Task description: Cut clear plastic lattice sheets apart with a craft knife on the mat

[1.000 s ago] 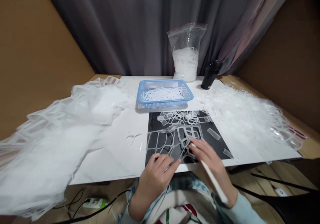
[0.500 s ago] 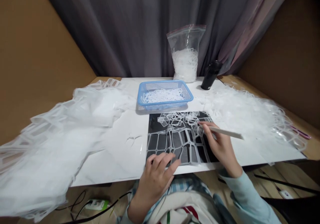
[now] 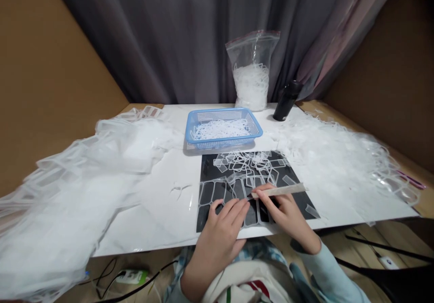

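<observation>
A black mat [image 3: 207,170] lies on a white board, and a clear plastic lattice sheet [image 3: 220,193] with rounded rectangular openings is spread over its near half. My left hand [image 3: 220,235] rests flat on the lattice at the mat's near edge, fingers apart and holding nothing. My right hand [image 3: 283,208] pinches a flat white stick [image 3: 280,191], whose tip touches the lattice just right of my left fingers. Loose clear plastic frames [image 3: 251,160] lie tangled on the mat's far half.
A blue mesh basket [image 3: 203,117] of white plastic strips stands beyond the mat. Behind it are a zip bag of strips [image 3: 251,72] and a black bottle [image 3: 287,100]. Large heaps of clear lattice lie left [image 3: 84,181] and right [image 3: 332,151]. Cables lie on the floor below.
My right hand has moved from the mat's right side toward its middle, bringing the stick's tip close to my left hand. The lattice near the tip has shifted slightly.
</observation>
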`<state>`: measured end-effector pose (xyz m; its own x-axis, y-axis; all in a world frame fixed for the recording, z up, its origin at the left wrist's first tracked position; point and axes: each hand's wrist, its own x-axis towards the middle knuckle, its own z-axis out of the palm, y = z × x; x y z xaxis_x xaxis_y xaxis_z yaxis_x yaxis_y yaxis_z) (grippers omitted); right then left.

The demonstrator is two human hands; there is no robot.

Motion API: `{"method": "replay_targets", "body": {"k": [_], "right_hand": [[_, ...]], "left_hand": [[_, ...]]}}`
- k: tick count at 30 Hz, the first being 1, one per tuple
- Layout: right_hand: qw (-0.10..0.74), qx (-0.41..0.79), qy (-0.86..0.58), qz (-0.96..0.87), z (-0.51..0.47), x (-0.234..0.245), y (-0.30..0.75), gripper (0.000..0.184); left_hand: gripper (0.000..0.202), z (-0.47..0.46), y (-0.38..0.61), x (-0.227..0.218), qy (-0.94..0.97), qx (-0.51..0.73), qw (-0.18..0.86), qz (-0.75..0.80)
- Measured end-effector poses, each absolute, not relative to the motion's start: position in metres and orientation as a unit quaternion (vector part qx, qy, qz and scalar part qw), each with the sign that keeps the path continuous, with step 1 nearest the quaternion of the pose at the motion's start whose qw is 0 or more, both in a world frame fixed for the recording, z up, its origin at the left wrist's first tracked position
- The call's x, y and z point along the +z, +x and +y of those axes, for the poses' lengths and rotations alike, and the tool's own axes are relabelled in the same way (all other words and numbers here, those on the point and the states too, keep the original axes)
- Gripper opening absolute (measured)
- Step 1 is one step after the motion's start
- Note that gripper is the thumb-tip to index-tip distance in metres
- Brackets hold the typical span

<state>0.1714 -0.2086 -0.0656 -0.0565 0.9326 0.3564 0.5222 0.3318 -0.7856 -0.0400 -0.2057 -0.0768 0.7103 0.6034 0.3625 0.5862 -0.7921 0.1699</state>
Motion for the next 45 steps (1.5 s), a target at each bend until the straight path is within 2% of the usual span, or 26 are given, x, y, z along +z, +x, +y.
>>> {"method": "replay_targets", "body": {"k": [12,16,23,30,36,45], "right_hand": [[0.417,0.234,-0.503,-0.720,-0.211,-0.063,0.173,0.023],[0.358,0.215,-0.471,-0.777,-0.216,-0.060,0.175,0.026],[0.294,0.092,-0.455,-0.836,-0.223,-0.084,0.179,0.035],[0.279,0.115,-0.442,-0.845,-0.213,-0.074,0.183,0.037],[0.341,0.071,-0.486,-0.801,-0.201,-0.066,0.194,0.035],[0.574,-0.131,-0.629,-0.508,-0.191,-0.045,0.224,0.028]], "left_hand": [[0.051,-0.208,-0.041,-0.077,0.921,0.209,0.043,0.327],[0.048,-0.208,-0.040,-0.079,0.919,0.215,0.050,0.326],[0.048,-0.206,-0.039,-0.079,0.912,0.219,0.081,0.337],[0.052,-0.208,-0.040,-0.081,0.911,0.207,0.080,0.347],[0.056,-0.209,-0.040,-0.079,0.913,0.191,0.087,0.350],[0.058,-0.210,-0.041,-0.078,0.913,0.188,0.080,0.353]]}}
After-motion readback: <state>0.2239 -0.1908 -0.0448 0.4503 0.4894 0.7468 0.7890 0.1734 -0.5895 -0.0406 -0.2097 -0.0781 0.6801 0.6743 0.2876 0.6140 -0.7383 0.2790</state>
